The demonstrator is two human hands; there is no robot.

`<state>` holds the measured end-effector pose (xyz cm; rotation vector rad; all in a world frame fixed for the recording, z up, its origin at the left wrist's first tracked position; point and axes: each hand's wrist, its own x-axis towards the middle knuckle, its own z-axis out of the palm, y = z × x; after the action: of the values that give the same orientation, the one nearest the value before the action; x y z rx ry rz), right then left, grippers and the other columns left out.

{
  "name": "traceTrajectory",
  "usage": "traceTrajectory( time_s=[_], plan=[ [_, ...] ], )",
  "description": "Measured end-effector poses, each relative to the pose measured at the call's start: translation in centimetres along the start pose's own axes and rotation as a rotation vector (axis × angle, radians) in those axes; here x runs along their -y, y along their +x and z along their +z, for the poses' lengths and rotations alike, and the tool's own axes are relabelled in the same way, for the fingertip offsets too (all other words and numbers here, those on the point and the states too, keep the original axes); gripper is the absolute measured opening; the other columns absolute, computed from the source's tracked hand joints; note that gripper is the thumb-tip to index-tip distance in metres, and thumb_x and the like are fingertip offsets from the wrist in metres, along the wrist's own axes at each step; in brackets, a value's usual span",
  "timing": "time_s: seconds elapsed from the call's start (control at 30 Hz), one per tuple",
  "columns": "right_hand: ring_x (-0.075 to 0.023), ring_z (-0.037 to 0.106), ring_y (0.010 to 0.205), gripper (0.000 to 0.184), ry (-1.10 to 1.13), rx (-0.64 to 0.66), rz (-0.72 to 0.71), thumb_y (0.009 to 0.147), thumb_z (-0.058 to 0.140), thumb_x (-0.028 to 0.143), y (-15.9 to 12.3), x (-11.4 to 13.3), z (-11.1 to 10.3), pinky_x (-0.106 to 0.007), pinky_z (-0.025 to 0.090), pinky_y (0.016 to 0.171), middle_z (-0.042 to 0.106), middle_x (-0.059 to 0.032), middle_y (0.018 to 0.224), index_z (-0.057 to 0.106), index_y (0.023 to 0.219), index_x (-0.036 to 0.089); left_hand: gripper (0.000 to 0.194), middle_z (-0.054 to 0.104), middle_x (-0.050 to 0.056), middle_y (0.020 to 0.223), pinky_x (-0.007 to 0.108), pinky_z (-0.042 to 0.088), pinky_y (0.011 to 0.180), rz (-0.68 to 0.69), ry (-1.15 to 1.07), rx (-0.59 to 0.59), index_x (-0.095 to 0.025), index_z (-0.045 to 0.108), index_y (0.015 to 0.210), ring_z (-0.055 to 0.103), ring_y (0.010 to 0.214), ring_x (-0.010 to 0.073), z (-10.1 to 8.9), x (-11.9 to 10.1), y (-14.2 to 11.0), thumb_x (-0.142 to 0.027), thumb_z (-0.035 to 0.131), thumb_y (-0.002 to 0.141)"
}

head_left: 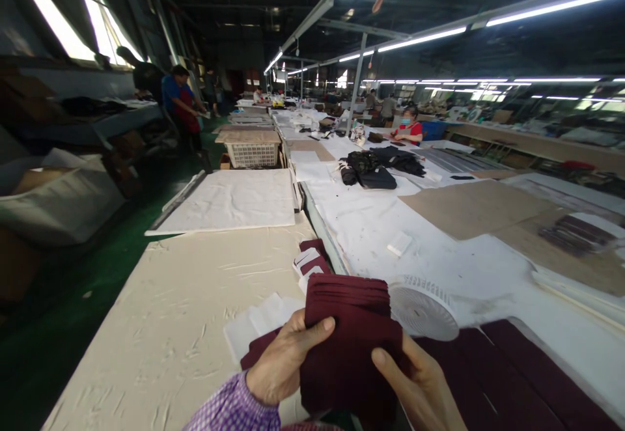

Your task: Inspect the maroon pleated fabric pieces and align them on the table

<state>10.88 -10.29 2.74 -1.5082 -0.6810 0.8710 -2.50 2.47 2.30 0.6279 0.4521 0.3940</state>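
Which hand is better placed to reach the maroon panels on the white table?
Probably the right hand: it is nearer the maroon panels, though it and the left hand hold the maroon stack.

You have a stack of dark maroon fabric pieces (349,343) gripped at both sides between your fingers (319,332), its broad face turned toward you. The top piece looks plain and smooth; at the far end, several layers show as thin, stepped edges. The stack sits just left of the round white fan (426,312).
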Motion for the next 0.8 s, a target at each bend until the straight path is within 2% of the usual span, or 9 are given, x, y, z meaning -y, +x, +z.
traceTrajectory(
  time_s=[0.1,0.23,0.33,0.5,0.63,0.73,0.8],
  plan=[
    [-0.0299,0.064,0.106,0.04,-0.101,-0.048,0.023,0.08,0.065,0.047,0.2,-0.2,0.4,-0.037,0.055,0.089,0.071,-0.0094,0.111,0.07,0.11,0.021,0.026,0.076,0.012,0.093,0.037,0.051,0.091,0.0,-0.016,0.049,-0.012,0.073,0.103,0.071,0.09,0.0238,0.1,0.1,0.0,-0.02,0.07,0.079],
    [-0.0294,0.062,0.112,0.037,-0.19,-0.001,0.025,0.083,0.062,0.046,0.4,-0.5,0.1,-0.034,0.057,0.084,0.073,-0.0082,0.107,0.068,0.112,0.024,0.029,0.076,0.011,0.096,0.037,0.052,0.09,0.013,0.001,0.083,-0.015,0.072,0.105,0.071,0.09,0.0235,0.2,0.0,0.0,-0.018,0.072,0.076],
    [-0.0293,0.064,0.107,0.038,-0.214,0.001,-0.002,0.084,0.06,0.047,0.5,-0.6,0.1,-0.035,0.057,0.085,0.073,-0.0088,0.104,0.067,0.114,0.024,0.031,0.076,0.011,0.094,0.036,0.053,0.087,0.009,0.003,0.083,-0.015,0.072,0.105,0.071,0.087,0.0234,0.2,0.1,0.1,-0.018,0.074,0.074],
    [-0.0279,0.066,0.101,0.036,-0.165,-0.11,-0.035,0.079,0.065,0.047,0.4,-0.4,0.6,-0.035,0.054,0.09,0.072,-0.0095,0.104,0.068,0.102,0.02,0.024,0.077,0.011,0.086,0.035,0.053,0.086,-0.006,-0.028,-0.004,-0.013,0.074,0.098,0.072,0.082,0.0223,0.0,0.4,0.4,-0.022,0.073,0.076],
    [-0.0234,0.067,0.092,0.041,-0.128,-0.249,-0.039,0.072,0.071,0.046,0.6,-0.1,0.5,-0.03,0.055,0.077,0.071,-0.0072,0.105,0.063,0.104,0.022,0.028,0.076,0.011,0.09,0.035,0.053,0.085,-0.015,0.012,-0.002,-0.013,0.073,0.103,0.071,0.08,0.0211,-0.4,0.2,0.3,-0.022,0.073,0.077],
    [-0.0206,0.066,0.092,0.038,-0.034,-0.234,-0.059,0.071,0.073,0.044,0.8,0.2,0.3,-0.026,0.056,0.074,0.07,-0.0051,0.106,0.062,0.103,0.024,0.028,0.076,0.011,0.09,0.033,0.053,0.081,-0.031,0.067,0.038,-0.014,0.073,0.104,0.071,0.081,0.0214,-0.7,-0.1,0.2,-0.022,0.072,0.077],
    [-0.0191,0.067,0.094,0.036,0.062,-0.206,-0.049,0.071,0.074,0.044,0.8,0.3,0.4,-0.025,0.056,0.077,0.071,-0.0034,0.104,0.063,0.1,0.026,0.027,0.077,0.011,0.09,0.031,0.053,0.078,-0.041,0.089,0.039,-0.014,0.073,0.103,0.071,0.08,0.0212,-0.8,-0.2,0.1,-0.023,0.072,0.078]
  ],
)
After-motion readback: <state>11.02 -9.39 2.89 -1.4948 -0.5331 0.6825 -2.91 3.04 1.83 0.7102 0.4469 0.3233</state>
